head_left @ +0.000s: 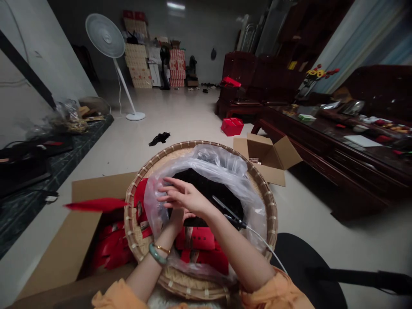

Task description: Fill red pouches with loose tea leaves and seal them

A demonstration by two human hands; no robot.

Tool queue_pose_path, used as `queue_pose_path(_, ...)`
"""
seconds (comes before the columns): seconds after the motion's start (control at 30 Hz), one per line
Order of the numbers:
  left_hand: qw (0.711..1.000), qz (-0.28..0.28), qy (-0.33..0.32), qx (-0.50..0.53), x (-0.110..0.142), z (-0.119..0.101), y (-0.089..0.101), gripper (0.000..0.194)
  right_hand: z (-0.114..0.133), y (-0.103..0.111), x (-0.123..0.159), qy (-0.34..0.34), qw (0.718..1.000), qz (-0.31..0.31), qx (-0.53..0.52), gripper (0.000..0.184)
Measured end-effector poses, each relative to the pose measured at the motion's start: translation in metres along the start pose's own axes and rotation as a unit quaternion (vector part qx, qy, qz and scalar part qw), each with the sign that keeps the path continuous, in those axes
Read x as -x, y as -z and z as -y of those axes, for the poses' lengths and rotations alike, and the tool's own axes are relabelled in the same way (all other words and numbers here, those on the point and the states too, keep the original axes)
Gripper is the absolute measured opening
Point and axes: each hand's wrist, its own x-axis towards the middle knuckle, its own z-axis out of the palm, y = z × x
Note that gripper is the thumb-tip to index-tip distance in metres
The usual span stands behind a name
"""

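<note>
My right hand [182, 195] reaches across my left wrist, fingers stretched and apart, with nothing in them. It hovers at the left rim of a clear plastic bag [254, 206] that lines a round woven basket [272, 214]. Beneath it is my left hand [177, 219], wearing a green bangle at the wrist; its fingers are mostly hidden. Inside the bag lie black material [206, 184] and red printed packets [199, 238]. A slim tong-like device [230, 212] with a white cord rests there. A red packet [96, 205], blurred, appears in mid-air left of the basket, touching neither hand.
An open cardboard box [58, 253] with red packets stands left of the basket. Another open box [270, 156] is behind it on the right, near a red box [232, 126]. A dark wooden table [309, 146] runs along the right. A white fan [135, 116] stands further back.
</note>
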Motion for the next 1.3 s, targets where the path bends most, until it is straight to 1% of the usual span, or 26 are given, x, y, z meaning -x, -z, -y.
queue_pose_path(0.07, 1.0, -0.009, -0.018, -0.017, 0.0, 0.0, 0.002, 0.033, -0.008, 0.017, 0.005, -0.017, 0.997, -0.047, 0.057, 0.04)
queue_pose_path(0.1, 0.999, -0.01, -0.024, -0.032, -0.001, -0.001, 0.002, 0.03, -0.012, 0.031, 0.011, -0.038, 0.991, -0.059, 0.118, 0.032)
queue_pose_path(0.13, 0.998, -0.008, -0.029, -0.053, -0.002, -0.001, 0.003, 0.027, -0.017, 0.045, 0.019, -0.061, 0.976, -0.056, 0.201, 0.026)
queue_pose_path(0.17, 0.996, -0.006, -0.033, -0.078, -0.003, -0.002, 0.003, 0.025, -0.022, 0.058, 0.029, -0.087, 0.953, -0.031, 0.289, 0.022)
queue_pose_path(0.2, 0.994, -0.006, -0.037, -0.105, -0.005, -0.002, 0.003, 0.024, -0.027, 0.069, 0.04, -0.103, 0.92, -0.001, 0.377, 0.018)
queue_pose_path(0.23, 0.991, -0.006, -0.04, -0.129, -0.007, -0.002, 0.003, 0.024, -0.031, 0.076, 0.052, -0.111, 0.878, 0.012, 0.466, 0.016)
queue_pose_path(0.27, 0.988, -0.008, -0.043, -0.147, -0.008, -0.002, 0.002, 0.025, -0.036, 0.08, 0.062, -0.118, 0.83, 0.016, 0.544, 0.018)
queue_pose_path(0.33, 0.985, -0.009, -0.046, -0.167, -0.01, -0.002, 0.0, 0.026, -0.044, 0.078, 0.079, -0.142, 0.736, 0.025, 0.662, 0.039)
queue_pose_path(0.37, 0.983, -0.006, -0.044, -0.177, -0.01, -0.003, 0.0, 0.026, -0.047, 0.075, 0.085, -0.143, 0.702, 0.016, 0.697, 0.047)
queue_pose_path(0.4, 0.981, -0.001, -0.041, -0.19, -0.009, -0.004, -0.001, 0.026, -0.049, 0.072, 0.089, -0.143, 0.686, 0.007, 0.713, 0.047)
queue_pose_path(0.43, 0.977, 0.006, -0.038, -0.208, -0.006, -0.005, -0.002, 0.025, -0.051, 0.071, 0.091, -0.142, 0.685, -0.003, 0.714, 0.042)
queue_pose_path(0.47, 0.972, 0.019, -0.042, -0.232, -0.003, -0.008, -0.003, 0.025, -0.052, 0.071, 0.092, -0.139, 0.7, -0.013, 0.701, 0.034)
queue_pose_path(0.53, 0.951, 0.062, -0.073, -0.293, 0.005, -0.014, -0.002, 0.023, -0.051, 0.077, 0.091, -0.125, 0.754, -0.035, 0.644, 0.018)
queue_pose_path(0.6, 0.913, 0.119, -0.127, -0.368, 0.013, -0.021, 0.0, 0.025, -0.05, 0.088, 0.089, -0.098, 0.805, -0.074, 0.58, 0.014)
queue_pose_path(0.63, 0.891, 0.142, -0.152, -0.404, 0.016, -0.023, 0.002, 0.026, -0.049, 0.092, 0.087, -0.08, 0.824, -0.1, 0.551, 0.015)
queue_pose_path(0.67, 0.872, 0.151, -0.172, -0.432, 0.018, -0.025, 0.004, 0.028, -0.049, 0.096, 0.086, -0.061, 0.838, -0.126, 0.527, 0.016)
queue_pose_path(0.7, 0.859, 0.151, -0.186, -0.452, 0.018, -0.025, 0.005, 0.029, -0.049, 0.098, 0.085, -0.043, 0.846, -0.153, 0.508, 0.017)
queue_pose_path(0.77, 0.851, 0.134, -0.201, -0.466, 0.018, -0.024, 0.008, 0.03, -0.051, 0.099, 0.085, -0.012, 0.852, -0.195, 0.485, 0.017)
queue_pose_path(0.83, 0.855, 0.12, -0.206, -0.461, 0.015, -0.021, 0.009, 0.031, -0.054, 0.097, 0.085, 0.015, 0.85, -0.218, 0.479, 0.017)
queue_pose_path(0.9, 0.855, 0.115, -0.21, -0.46, 0.013, -0.018, 0.01, 0.03, -0.056, 0.095, 0.085, 0.03, 0.848, -0.224, 0.48, 0.019)
queue_pose_path(1.0, 0.836, 0.125, -0.218, -0.488, 0.01, -0.016, 0.013, 0.027, -0.06, 0.096, 0.087, 0.026, 0.85, -0.228, 0.475, 0.019)
queue_pose_path(1.1, 0.807, 0.138, -0.233, -0.525, 0.012, -0.015, 0.017, 0.024, -0.066, 0.099, 0.089, -0.007, 0.86, -0.232, 0.454, 0.016)
queue_pose_path(1.17, 0.784, 0.14, -0.245, -0.553, 0.017, -0.014, 0.018, 0.023, -0.07, 0.1, 0.09, -0.03, 0.861, -0.229, 0.454, 0.017)
queue_pose_path(1.23, 0.745, 0.138, -0.264, -0.597, 0.024, -0.012, 0.017, 0.029, -0.073, 0.099, 0.092, -0.035, 0.849, -0.227, 0.475, 0.019)
queue_pose_path(1.3, 0.695, 0.132, -0.281, -0.649, 0.032, -0.011, 0.016, 0.045, -0.074, 0.098, 0.093, -0.031, 0.832, -0.222, 0.507, 0.021)
